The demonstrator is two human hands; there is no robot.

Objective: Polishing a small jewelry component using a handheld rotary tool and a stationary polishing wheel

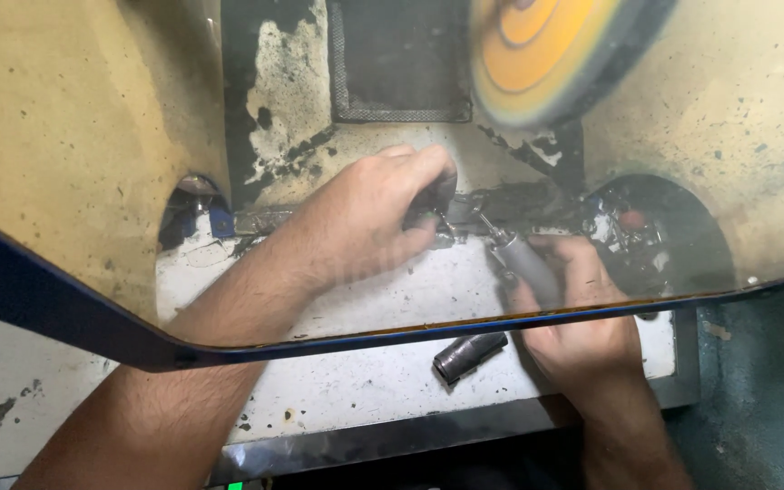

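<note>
Hands work behind a grimy clear shield (74, 136) — the left hand (365, 213) pinches a small metal piece (444, 227) on the bench ledge. The right hand (573, 308) is wrapped tight round a grey rotary handpiece (524, 259), its tip touching that piece — a dark cylinder (470, 357) lies near the wrist.

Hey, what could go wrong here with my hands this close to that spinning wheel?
The yellow buffing wheel blurs just above both hands, so a slip might graze knuckles. The left hand pinches a small workpiece that the handheld tool in the right hand could kick loose. The grimy shield clouds the view.
</note>
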